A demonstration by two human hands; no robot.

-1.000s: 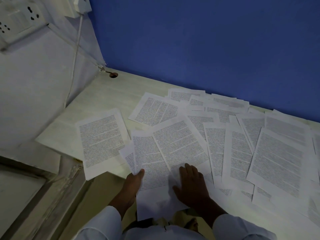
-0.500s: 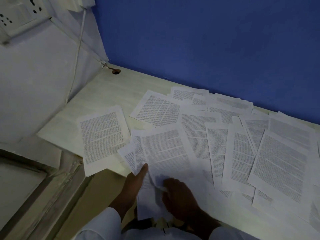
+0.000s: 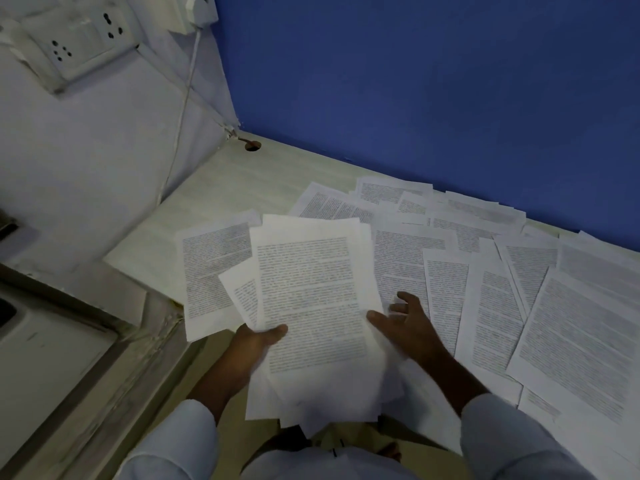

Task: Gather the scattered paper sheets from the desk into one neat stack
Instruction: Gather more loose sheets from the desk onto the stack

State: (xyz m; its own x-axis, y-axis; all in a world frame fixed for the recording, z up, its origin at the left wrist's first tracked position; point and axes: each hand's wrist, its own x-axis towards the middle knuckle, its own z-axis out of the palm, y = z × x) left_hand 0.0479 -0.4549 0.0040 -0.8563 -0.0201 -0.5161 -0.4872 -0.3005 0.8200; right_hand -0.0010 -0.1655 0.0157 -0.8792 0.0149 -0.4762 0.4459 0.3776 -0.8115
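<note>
Paper sheets (image 3: 571, 323) scattered across our desk (image 3: 221, 192), a loose bundle (image 3: 311, 289) held over its near edge, our left hand (image 3: 258, 341) pinching it thumb on top, our right hand (image 3: 410, 323) spread beside it.

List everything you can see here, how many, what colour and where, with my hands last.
held bundle: several sheets, white with black print, in the left hand at the desk's front edge
loose sheets: many, overlapping, count unclear, white with black print, spread across the desk
desk: one, pale wood grain, room corner
cable hole: one, dark, desk's back left corner
blue wall: one, behind the desk
white wall: one, left of the desk
socket plate: one, white, upper left on the white wall
cable: one, white, down the white wall
left hand: one, grips the held bundle's lower left, thumb on top
right hand: one, open, fingers spread, right of the held bundle
</note>
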